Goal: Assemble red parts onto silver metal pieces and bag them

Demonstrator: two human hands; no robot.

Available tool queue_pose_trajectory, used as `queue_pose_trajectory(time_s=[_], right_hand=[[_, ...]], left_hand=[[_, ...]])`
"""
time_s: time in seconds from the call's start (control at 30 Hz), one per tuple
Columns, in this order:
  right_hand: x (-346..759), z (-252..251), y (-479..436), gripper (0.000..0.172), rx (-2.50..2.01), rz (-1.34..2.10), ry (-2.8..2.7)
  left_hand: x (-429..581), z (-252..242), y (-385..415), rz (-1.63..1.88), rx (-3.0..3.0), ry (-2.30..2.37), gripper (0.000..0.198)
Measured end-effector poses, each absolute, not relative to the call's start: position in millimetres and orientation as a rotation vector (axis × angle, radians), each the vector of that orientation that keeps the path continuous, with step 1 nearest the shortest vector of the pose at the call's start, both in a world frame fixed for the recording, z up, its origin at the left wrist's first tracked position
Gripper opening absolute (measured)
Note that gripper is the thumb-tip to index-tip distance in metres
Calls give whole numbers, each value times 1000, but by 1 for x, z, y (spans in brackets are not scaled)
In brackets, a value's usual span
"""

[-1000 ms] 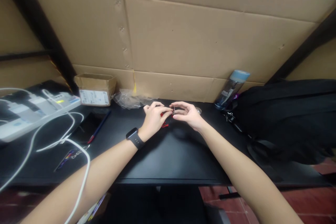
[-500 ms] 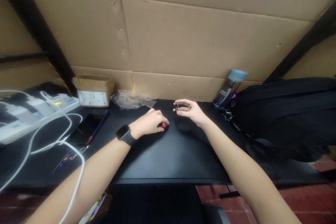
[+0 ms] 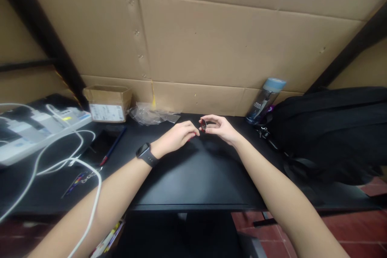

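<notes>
Small round disc-like object (image 3: 203, 125), thin silvery rim, dark face with red patches: stands on edge between thumb and fingertips of right hand (image 3: 222, 128), above smooth black tabletop (image 3: 196, 185). Right hand half open, pinching disc; finer markings too small to tell. Left hand (image 3: 178, 134): fingers curled, tips just beside disc; bright red piece (image 3: 191, 138) beneath them, shape unclear, cannot tell whether gripped.

The tall see-through plastic bottle (image 3: 261, 104) with a light blue lid (image 3: 274, 84) says AQUA, and the white paper label (image 3: 107, 113) on the brown cardboard box (image 3: 109, 96) has blurry print.
</notes>
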State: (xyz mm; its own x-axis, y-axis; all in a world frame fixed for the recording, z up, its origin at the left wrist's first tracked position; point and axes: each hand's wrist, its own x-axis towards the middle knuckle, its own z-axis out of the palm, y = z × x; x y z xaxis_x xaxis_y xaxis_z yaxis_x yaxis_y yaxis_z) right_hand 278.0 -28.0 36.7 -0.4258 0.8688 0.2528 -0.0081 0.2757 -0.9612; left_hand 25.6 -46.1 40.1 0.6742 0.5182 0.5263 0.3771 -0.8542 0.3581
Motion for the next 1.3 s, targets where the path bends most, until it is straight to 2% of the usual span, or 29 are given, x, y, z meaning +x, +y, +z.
queue_pose_trajectory(time_s=[0.23, 0.4, 0.6, 0.83, 0.97, 1.3], right_hand=[[272, 39, -32, 53, -783, 1253, -1664], [265, 41, -38, 53, -744, 1252, -1663], [256, 41, -44, 54, -740, 1251, -1659], [250, 41, -47, 55, -723, 1278, -1651], [248, 41, -48, 54, -724, 1266, -1653], [243, 43, -52, 56, -734, 1217, -1629]], left_hand=[[31, 37, -46, 1164, 2127, 910, 14], [36, 27, -43, 1223, 1968, 896, 17], [37, 26, -46, 1278, 1975, 896, 20], [34, 35, -52, 1367, 2278, 995, 9], [34, 38, -53, 1413, 2328, 1008, 11], [34, 39, -51, 1330, 2459, 1104, 10]])
